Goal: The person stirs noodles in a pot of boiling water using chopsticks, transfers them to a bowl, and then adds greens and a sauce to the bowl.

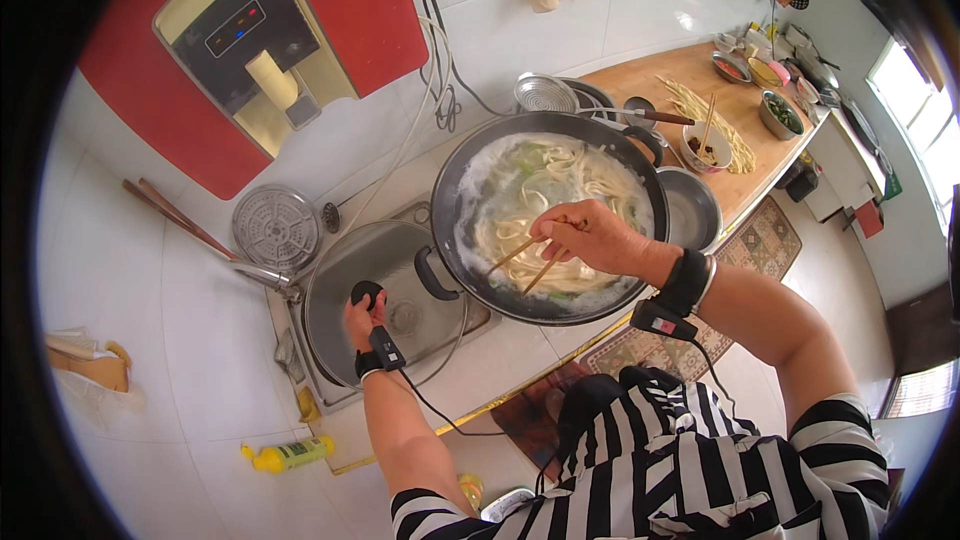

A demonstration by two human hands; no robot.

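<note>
A dark wok (pixel 437 202) holds noodles (pixel 555 157) and green leaves in foamy, whitish water. Over its near side my right hand (pixel 589 236) grips a pair of wooden chopsticks (pixel 546 274), spread apart, with their tips at the noodles. To the left, my left hand (pixel 365 315) holds the black knob of a large glass lid (pixel 442 360). The lid lies over the steel sink (pixel 319 390), its rim beside the wok's left handle. Both wrists wear black straps with small devices and cables.
Behind the wok are a skimmer (pixel 546 94) and a ladle (pixel 639 106). A steel basin (pixel 686 202), a bowl with chopsticks (pixel 705 148) and raw noodles (pixel 720 120) are at the right. A steamer plate (pixel 276 229) stands behind the faucet (pixel 289 289). A red water dispenser (pixel 360 7) hangs upper left.
</note>
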